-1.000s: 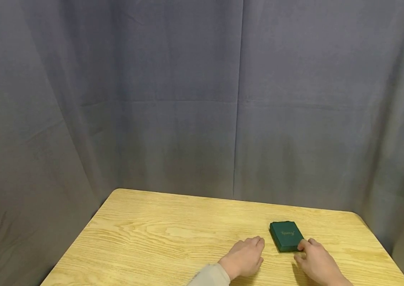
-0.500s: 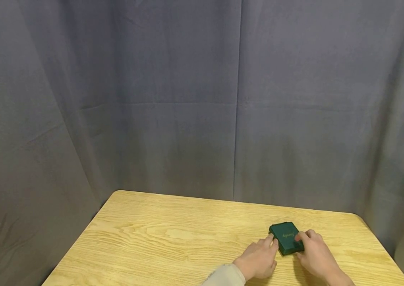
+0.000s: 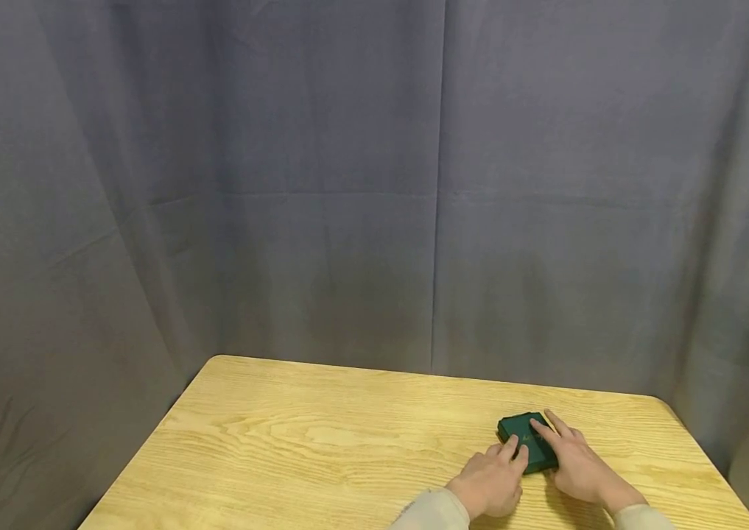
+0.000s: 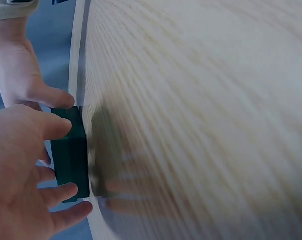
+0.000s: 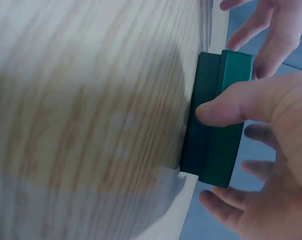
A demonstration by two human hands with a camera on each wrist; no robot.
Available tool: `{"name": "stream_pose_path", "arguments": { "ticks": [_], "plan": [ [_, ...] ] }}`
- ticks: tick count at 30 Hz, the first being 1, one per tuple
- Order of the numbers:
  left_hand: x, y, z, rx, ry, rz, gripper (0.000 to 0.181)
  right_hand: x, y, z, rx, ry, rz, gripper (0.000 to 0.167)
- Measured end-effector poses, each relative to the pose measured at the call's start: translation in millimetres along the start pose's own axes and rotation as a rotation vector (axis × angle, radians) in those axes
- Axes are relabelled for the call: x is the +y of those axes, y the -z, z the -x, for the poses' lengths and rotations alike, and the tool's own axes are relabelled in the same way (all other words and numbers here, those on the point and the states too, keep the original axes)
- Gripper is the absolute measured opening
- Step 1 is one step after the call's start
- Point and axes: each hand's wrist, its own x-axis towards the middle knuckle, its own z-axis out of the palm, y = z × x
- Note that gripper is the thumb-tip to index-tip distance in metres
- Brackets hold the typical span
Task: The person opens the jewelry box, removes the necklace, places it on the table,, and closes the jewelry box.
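Note:
A dark green box (image 3: 515, 425) with small lettering on its lid lies flat on the table. My left hand (image 3: 490, 482) holds its left and near side: in the left wrist view the thumb of that hand (image 4: 16, 160) touches the near side of the box (image 4: 71, 160), with fingers around one end. My right hand (image 3: 582, 471) reaches over the right part of the lid, fingers extended. In the right wrist view the thumb of this hand (image 5: 291, 145) presses on the seam of the box (image 5: 223, 155), the other fingers partly hidden behind it.
The light wooden table (image 3: 281, 442) has rounded far corners. Grey curtains (image 3: 321, 184) hang behind it and at both sides, close to its edges.
My left hand has moved right from the bare table onto the box. My right hand has shifted from the near right corner to over the lid, its fingers now stretched out.

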Motion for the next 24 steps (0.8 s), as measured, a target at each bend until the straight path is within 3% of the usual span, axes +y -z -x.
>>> {"name": "stream_pose_path", "arguments": {
  "ticks": [8, 14, 24],
  "plan": [
    [0.7, 1.3, -3.7, -0.023, 0.008, 0.019, 0.054, 7.9, -3.1, -9.3, -0.104, -0.012, -0.066, 0.075],
    [0.1, 2.5, -6.7, -0.008, 0.011, 0.009, 0.051, 5.2, -3.0, -13.7, -0.11, 0.021, -0.068, 0.07],
    [-3.3, -0.2, -7.3, 0.014, -0.01, 0.03, 0.041, -0.6, -1.1, -11.4, -0.16, -0.08, -0.116, 0.069]
  ]
}}
